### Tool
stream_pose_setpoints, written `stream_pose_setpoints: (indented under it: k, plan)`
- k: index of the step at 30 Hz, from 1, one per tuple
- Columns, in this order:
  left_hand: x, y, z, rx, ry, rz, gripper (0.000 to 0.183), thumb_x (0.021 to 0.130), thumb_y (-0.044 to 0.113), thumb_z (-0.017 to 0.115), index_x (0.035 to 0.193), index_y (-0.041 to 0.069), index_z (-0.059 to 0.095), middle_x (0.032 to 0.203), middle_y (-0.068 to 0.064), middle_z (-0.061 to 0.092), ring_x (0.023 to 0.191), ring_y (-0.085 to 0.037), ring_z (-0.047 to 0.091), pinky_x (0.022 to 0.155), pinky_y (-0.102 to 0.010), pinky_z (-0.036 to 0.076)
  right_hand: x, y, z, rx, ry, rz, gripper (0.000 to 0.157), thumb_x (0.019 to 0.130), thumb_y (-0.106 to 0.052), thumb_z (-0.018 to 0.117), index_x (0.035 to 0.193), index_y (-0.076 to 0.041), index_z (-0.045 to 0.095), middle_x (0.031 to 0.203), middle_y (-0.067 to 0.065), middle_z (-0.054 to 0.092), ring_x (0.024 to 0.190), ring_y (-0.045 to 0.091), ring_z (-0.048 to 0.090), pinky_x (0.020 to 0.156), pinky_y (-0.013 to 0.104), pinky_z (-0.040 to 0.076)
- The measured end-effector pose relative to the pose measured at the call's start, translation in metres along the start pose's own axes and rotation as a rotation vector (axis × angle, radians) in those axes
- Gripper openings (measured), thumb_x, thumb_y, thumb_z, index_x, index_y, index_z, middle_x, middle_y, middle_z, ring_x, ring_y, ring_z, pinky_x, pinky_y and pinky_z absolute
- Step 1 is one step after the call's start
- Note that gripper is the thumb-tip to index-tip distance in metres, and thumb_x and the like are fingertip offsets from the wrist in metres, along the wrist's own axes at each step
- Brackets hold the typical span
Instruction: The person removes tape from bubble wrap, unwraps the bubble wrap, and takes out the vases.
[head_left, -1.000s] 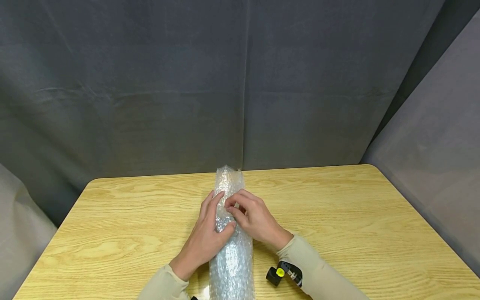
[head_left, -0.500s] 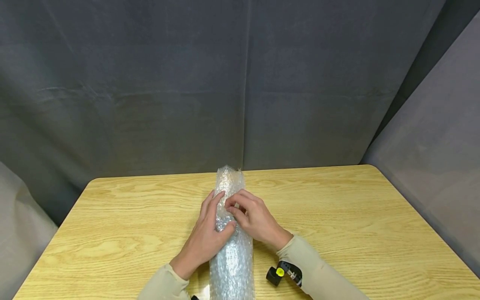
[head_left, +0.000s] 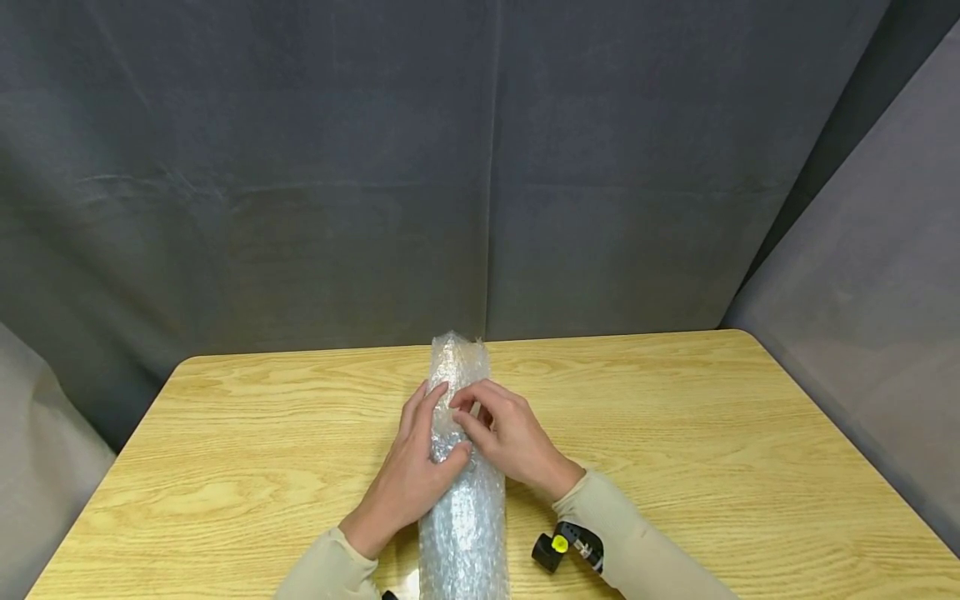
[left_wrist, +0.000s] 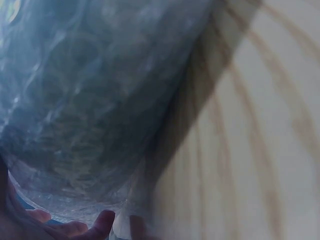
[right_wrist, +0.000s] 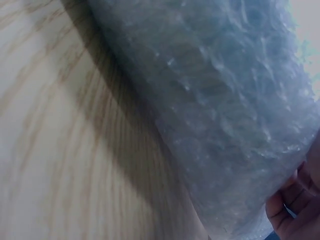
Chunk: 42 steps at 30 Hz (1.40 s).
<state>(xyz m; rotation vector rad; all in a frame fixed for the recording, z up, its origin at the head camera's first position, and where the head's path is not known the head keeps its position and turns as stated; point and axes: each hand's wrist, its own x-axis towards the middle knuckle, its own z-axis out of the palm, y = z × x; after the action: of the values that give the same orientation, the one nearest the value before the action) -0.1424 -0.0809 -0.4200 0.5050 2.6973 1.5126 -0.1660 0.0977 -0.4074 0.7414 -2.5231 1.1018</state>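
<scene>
A long bundle in clear bubble wrap [head_left: 463,525] lies lengthwise in front of me, its flattened far end near the table's back edge. My left hand [head_left: 411,479] rests on its left side, fingers stretched forward and thumb on top. With bent thumb and forefinger, my right hand [head_left: 510,433] pinches at the wrap's upper surface; the fine detail between those fingertips is too small to make out. In the left wrist view, the bubble wrap [left_wrist: 85,100] fills the upper left, with fingertips [left_wrist: 104,222] beneath. Curled fingers [right_wrist: 287,205] touch the bubble wrap [right_wrist: 225,115] in the right wrist view. What is inside stays hidden.
The wood-grain table [head_left: 690,417] extends to both sides of the bundle. A dark grey curtain [head_left: 300,167] hangs behind it, with a lighter cloth [head_left: 877,275] at the right. A black wrist device [head_left: 551,550] hangs from my right sleeve.
The right forefinger and thumb have shifted very slightly and stand a little farther apart. My left hand and the bubble-wrapped bundle stay in place.
</scene>
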Motion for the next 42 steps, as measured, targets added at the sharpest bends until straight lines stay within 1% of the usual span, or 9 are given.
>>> stream_pose_setpoints:
  k: [5,11,17,35,42]
  plan:
    - [-0.0004,0.0014,0.0005,-0.004,-0.007,-0.004,0.083,0.095,0.034,0.065,0.165,0.028,0.021,0.176,-0.004,0.009,0.156,-0.041,0.032,0.118,-0.069,0.037,-0.0002,-0.001,-0.001,0.007,-0.005,0.016,0.009,0.099,-0.02,0.072,0.107,-0.018,0.073,0.094,-0.006,0.068,0.073,0.001,0.054,0.066,0.018,0.051]
    - [-0.0022,0.0033,0.0007,0.004,-0.007,0.007,0.085,0.095,0.035,0.065,0.166,0.028,0.02,0.176,-0.004,0.008,0.154,-0.043,0.034,0.116,-0.071,0.037,0.0,-0.0032,-0.0016,0.013,0.013,0.023,0.007,0.097,-0.018,0.073,0.104,-0.018,0.077,0.092,-0.007,0.069,0.071,0.0,0.054,0.063,0.018,0.051]
    - [-0.0033,0.0036,0.0013,0.007,-0.007,0.01,0.085,0.095,0.035,0.065,0.166,0.029,0.018,0.176,-0.004,0.007,0.154,-0.043,0.035,0.116,-0.071,0.037,0.0,-0.0046,-0.0021,0.021,0.027,0.025,0.006,0.096,-0.016,0.074,0.101,-0.018,0.077,0.089,-0.007,0.068,0.069,-0.001,0.053,0.061,0.018,0.05]
    - [-0.0036,0.003,0.0014,0.013,-0.002,0.023,0.085,0.094,0.035,0.065,0.166,0.026,0.021,0.176,-0.006,0.009,0.155,-0.041,0.034,0.118,-0.069,0.036,-0.0012,-0.0036,-0.0007,0.019,0.026,-0.031,0.005,0.097,-0.014,0.072,0.1,-0.018,0.075,0.092,-0.006,0.068,0.072,-0.001,0.054,0.062,0.017,0.05]
    - [-0.0032,0.0027,0.0011,0.001,-0.007,0.025,0.083,0.095,0.034,0.064,0.166,0.027,0.021,0.176,-0.004,0.009,0.156,-0.04,0.033,0.119,-0.068,0.036,-0.0013,-0.0034,-0.0006,0.013,0.027,-0.056,0.005,0.098,-0.014,0.072,0.101,-0.018,0.075,0.093,-0.006,0.068,0.072,0.0,0.054,0.064,0.017,0.051]
